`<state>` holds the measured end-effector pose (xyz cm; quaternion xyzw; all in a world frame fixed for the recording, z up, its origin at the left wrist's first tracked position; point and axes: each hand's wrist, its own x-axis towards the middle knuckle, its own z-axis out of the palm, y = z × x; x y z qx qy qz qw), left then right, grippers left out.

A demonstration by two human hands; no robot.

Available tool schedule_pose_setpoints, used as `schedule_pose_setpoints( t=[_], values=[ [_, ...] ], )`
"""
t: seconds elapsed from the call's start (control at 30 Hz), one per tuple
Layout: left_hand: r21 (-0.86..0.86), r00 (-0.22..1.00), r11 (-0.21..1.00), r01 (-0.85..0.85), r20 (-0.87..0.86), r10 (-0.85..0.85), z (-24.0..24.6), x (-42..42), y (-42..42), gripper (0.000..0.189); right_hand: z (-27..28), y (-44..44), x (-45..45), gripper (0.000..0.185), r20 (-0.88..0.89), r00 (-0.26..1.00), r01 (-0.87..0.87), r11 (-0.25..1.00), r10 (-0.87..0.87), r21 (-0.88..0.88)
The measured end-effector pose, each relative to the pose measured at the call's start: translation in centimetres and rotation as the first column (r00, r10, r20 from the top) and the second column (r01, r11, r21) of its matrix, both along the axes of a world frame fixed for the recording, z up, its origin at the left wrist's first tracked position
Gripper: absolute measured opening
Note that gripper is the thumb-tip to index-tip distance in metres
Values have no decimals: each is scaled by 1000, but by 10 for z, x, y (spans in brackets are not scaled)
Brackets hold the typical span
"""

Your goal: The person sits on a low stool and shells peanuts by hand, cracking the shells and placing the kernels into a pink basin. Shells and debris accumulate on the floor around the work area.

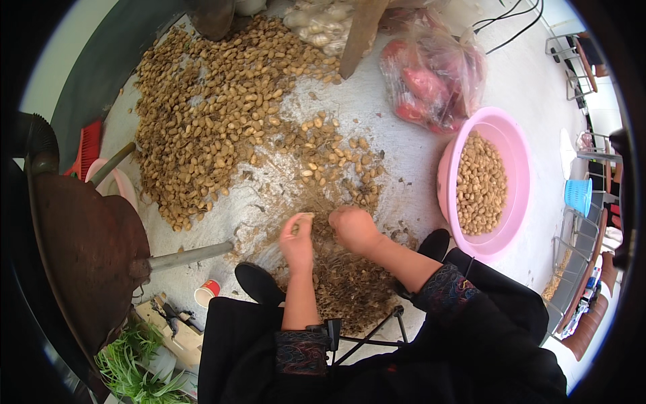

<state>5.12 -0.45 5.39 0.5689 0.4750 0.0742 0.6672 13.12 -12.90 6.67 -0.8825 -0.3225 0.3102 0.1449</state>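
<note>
My left hand (297, 242) is curled in front of me, with what look like peanuts (295, 229) in its fingers. Close to its right, my right hand (355, 230) is bent into a loose fist over the near end of the scattered peanuts; its fingertips are hidden, so what it holds does not show. Below both hands, a brown heap of dry stems and soil debris (348, 288) lies between my shoes. Beyond them a large pile of unshelled peanuts (217, 106) spreads over the concrete floor. Cleaner peanuts (482, 184) partly fill a pink plastic basin (517, 202) at right.
A rusty metal stove (86, 252) with a pipe-like handle (192, 255) stands at left. Near it are a paper cup (207, 293), a red broom (88, 146) and a green plant (136, 358). A wooden post (361, 38) and a clear bag of reddish produce (429, 81) are ahead.
</note>
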Motion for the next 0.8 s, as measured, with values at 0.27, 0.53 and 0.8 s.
schedule_pose_setpoints(
  t=[0.27, 0.53, 0.8],
  values=[
    [-592, 986, 794, -137, -2, 169, 46, 50, -39, 16, -8, -26, -32, 21, -274, 918, 255, 956, -287, -147],
    [-579, 700, 393, 715, 598, -392, 144, 110, -215, 55, -20, -35, -45, 16, -294, 881, 426, 891, -370, 158],
    [-530, 989, 835, -149, -95, 116, 51, 55, -94, 16, -35, -76, 12, 28, -24, 588, 793, 571, -808, 210]
  ],
)
